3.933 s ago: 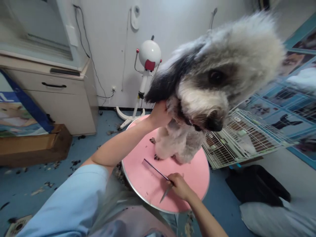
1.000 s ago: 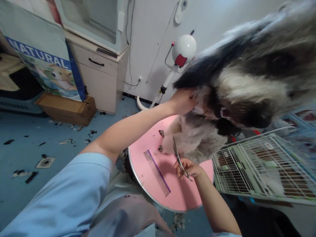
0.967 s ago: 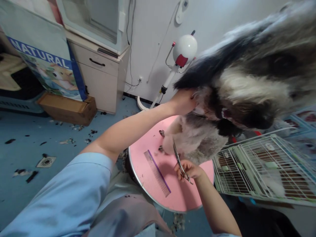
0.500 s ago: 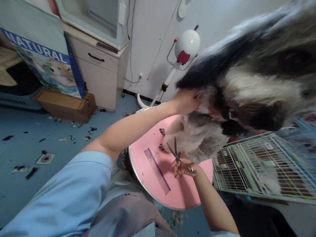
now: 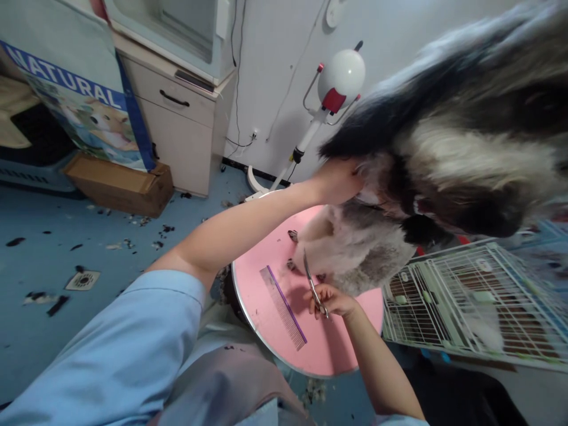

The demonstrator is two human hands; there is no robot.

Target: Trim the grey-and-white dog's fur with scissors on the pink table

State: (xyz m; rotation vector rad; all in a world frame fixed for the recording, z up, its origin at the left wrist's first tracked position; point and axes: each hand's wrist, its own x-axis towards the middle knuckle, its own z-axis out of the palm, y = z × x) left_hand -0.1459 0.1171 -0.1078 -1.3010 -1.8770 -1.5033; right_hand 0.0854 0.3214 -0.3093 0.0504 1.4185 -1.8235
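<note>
A person in light blue sleeves faces a shaggy grey, white and black dog [image 5: 470,154], which is on a round pink table [image 5: 255,290]; its large head rises to the right of the left hand [image 5: 339,180], and its pale, short-haired body lies between the two hands. The hands are apart. The left hand reaches forward and is clamped on the fur at the side of the dog's jaw, just below a long black ear [image 5: 373,127]; its fingertips are hidden in the hair. The right hand [image 5: 332,300], lower and nearer the person, has its fingers wrapped around the handles of silver scissors [image 5: 312,283]. The blades are together and point up and away toward the dog's pale front; whether they touch the fur cannot be told. Just left of the right hand, a metal comb with a purple spine [image 5: 286,304] lies flat on the tabletop. To the right of the right hand, beyond the table edge, is a white wire cage [image 5: 461,290]. Beyond the left hand, a white, round-headed stand [image 5: 341,74] with red parts stands by the wall. Well to the left of both hands are a pale cabinet [image 5: 186,142], a cardboard box [image 5: 124,183] and a bag printed "NATURAL" [image 5: 80,89], with dark and light hair clumps [image 5: 57,305] scattered over the blue floor [image 5: 106,319].
</note>
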